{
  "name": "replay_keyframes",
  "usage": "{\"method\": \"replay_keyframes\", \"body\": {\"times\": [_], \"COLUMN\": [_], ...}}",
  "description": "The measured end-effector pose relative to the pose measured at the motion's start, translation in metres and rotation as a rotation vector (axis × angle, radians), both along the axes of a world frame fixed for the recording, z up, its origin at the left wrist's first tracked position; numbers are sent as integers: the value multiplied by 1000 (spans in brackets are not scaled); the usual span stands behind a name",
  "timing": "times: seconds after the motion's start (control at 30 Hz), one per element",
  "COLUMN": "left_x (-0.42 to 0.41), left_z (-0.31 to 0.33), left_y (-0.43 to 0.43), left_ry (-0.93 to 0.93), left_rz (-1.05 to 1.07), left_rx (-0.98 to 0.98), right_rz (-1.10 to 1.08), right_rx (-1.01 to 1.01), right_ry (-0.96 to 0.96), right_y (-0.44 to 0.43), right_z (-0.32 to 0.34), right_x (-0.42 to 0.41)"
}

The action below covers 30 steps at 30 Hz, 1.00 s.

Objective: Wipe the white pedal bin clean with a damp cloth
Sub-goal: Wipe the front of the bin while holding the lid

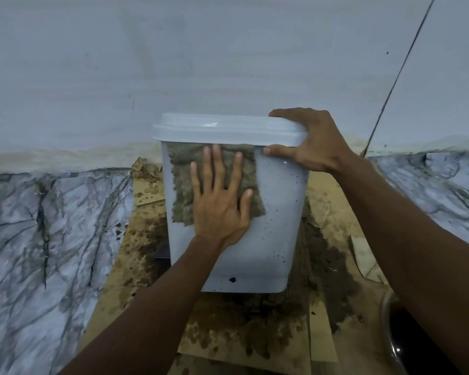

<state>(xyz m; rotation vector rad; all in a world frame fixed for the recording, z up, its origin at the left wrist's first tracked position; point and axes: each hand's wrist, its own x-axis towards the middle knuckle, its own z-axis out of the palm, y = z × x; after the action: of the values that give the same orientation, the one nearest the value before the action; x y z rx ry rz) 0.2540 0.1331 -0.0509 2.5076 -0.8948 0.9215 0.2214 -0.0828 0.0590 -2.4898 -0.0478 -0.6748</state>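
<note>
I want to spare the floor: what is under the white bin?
The bin stands on wet, stained cardboard laid over the marble floor. What lies directly beneath its base is covered.

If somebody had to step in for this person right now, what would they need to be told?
Left hand: flat and open, pressing the cloth against the upper front of the white pedal bin.
Right hand: gripping the lid's right corner, thumb under the rim, steadying the bin.
The bin stands upright on stained, wet cardboard near the wall, lid closed.
Done: hard to tell; the cloth sits just under the lid.
Left: dark specks on the front's right and lower parts, with one bigger spot near the bottom edge. Other sides are hidden.
</note>
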Motion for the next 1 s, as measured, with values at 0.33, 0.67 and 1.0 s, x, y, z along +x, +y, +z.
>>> {"method": "replay_keyframes", "body": {"times": [0.33, 0.67, 1.0], "left_x": [-6, 9, -22], "left_z": [-27, -3, -45], "left_y": [20, 6, 8], "left_ry": [-53, 25, -71], "left_rz": [-141, 98, -261], "left_rx": [123, -81, 240], "right_rz": [13, 2, -4], "right_rx": [-36, 3, 82], "right_ry": [-1, 27, 27], "right_y": [-6, -5, -9], "right_z": [-6, -3, -5], "right_x": [0, 1, -1]}}
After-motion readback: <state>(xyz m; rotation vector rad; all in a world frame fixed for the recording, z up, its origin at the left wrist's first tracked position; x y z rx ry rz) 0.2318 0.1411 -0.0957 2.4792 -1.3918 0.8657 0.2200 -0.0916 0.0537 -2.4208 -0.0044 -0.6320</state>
